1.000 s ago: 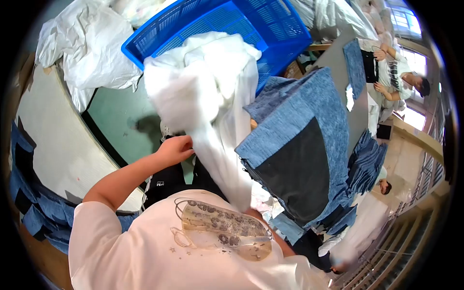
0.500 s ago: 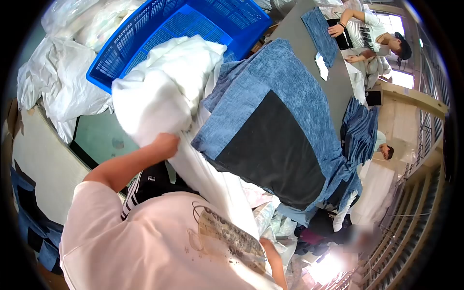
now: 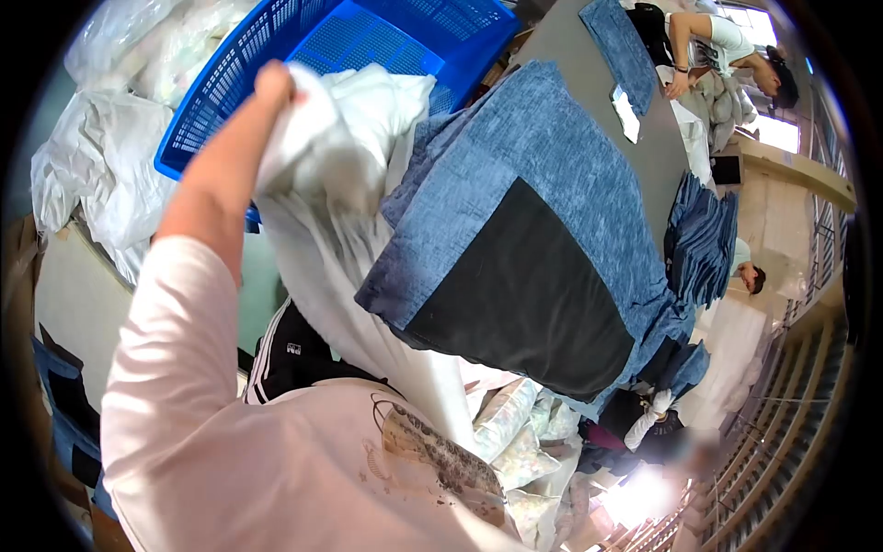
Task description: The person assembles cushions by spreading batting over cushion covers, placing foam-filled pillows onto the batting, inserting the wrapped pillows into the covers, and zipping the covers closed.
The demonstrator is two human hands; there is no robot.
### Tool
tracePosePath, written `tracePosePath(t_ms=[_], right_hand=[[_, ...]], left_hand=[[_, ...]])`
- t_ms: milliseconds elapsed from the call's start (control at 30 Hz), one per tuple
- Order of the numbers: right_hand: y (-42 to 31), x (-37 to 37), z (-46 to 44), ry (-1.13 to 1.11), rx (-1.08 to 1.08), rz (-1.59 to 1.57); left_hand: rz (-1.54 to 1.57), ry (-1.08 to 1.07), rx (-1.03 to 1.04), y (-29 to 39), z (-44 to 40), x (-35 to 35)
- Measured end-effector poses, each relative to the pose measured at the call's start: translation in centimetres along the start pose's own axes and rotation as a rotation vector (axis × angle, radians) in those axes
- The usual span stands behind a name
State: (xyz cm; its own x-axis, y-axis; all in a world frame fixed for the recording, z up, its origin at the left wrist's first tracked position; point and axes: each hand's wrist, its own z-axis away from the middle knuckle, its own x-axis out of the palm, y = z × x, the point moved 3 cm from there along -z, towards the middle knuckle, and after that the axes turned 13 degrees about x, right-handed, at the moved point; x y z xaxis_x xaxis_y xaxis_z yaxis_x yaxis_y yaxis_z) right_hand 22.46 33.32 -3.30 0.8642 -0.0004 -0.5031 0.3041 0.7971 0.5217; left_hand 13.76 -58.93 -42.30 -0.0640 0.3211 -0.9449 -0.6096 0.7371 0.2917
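My left hand (image 3: 276, 85) is closed on a bunched white cloth (image 3: 317, 138), lifted over the near edge of the blue plastic basket (image 3: 216, 106). The cloth is blurred by motion where I hold it. Its long end hangs down across my front, past my black trousers with white stripes. More of the white cloth lies inside the basket. Beside it a blue denim-like textile piece (image 3: 575, 156) with a large black panel (image 3: 524, 294) is spread out. My right hand is out of view.
A person (image 3: 713, 46) stands across the grey table (image 3: 598, 87), near folded blue fabric (image 3: 618, 51). A stack of blue textiles (image 3: 701, 239) lies to the right. White plastic bags (image 3: 110, 156) fill the left side; several stuffed clear bags (image 3: 510, 423) lie below the blue piece.
My left hand has moved up and forward to the basket, pulling the white cloth along. My right forearm, visible earlier at the bottom, has left the view.
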Motion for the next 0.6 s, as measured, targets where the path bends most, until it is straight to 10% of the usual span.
tracePosePath(t_ms=[67, 133, 200, 267, 333, 367, 400, 467, 533, 567, 600], right_hand=[[0.9, 0.7, -0.5, 0.018, 0.024, 0.001], [1.6, 1.6, -0.9, 0.035, 0.055, 0.001], [3.5, 2.6, -1.8, 0.054, 0.093, 0.005], [6.0, 3.6, -2.9, 0.076, 0.131, 0.023], [9.0, 4.8, -3.9, 0.099, 0.169, 0.045], [11.2, 5.5, -4.5, 0.116, 0.186, 0.060], [13.8, 6.3, -5.6, 0.137, 0.199, 0.075], [19.5, 7.6, -7.4, 0.209, 0.219, 0.115], [22.4, 6.9, -7.2, 0.293, 0.266, 0.131], [21.2, 4.5, -6.0, 0.365, 0.301, 0.135], [17.5, 1.2, -2.9, 0.437, 0.337, 0.136]], left_hand=[[-0.051, 0.161, -0.067, -4.8, -5.7, -9.7], [1.474, 0.816, -0.466, -19.4, -14.5, -8.5], [1.171, 0.710, -0.177, -21.4, -13.8, -14.4], [0.638, 0.288, -0.314, -17.5, -10.0, -16.5], [0.385, 0.406, -0.062, -11.1, -5.6, -11.5], [0.507, 0.128, -0.107, -7.4, -2.1, -9.2], [0.044, 0.232, 0.103, -4.1, 2.1, -5.1], [0.270, -0.363, 0.055, 5.8, 12.8, -0.9], [0.671, -0.820, 0.747, 10.3, 23.0, 11.7], [0.683, -1.228, 0.702, 19.3, 26.2, -0.5], [0.898, -1.230, 0.779, 22.1, 30.1, 2.5]])
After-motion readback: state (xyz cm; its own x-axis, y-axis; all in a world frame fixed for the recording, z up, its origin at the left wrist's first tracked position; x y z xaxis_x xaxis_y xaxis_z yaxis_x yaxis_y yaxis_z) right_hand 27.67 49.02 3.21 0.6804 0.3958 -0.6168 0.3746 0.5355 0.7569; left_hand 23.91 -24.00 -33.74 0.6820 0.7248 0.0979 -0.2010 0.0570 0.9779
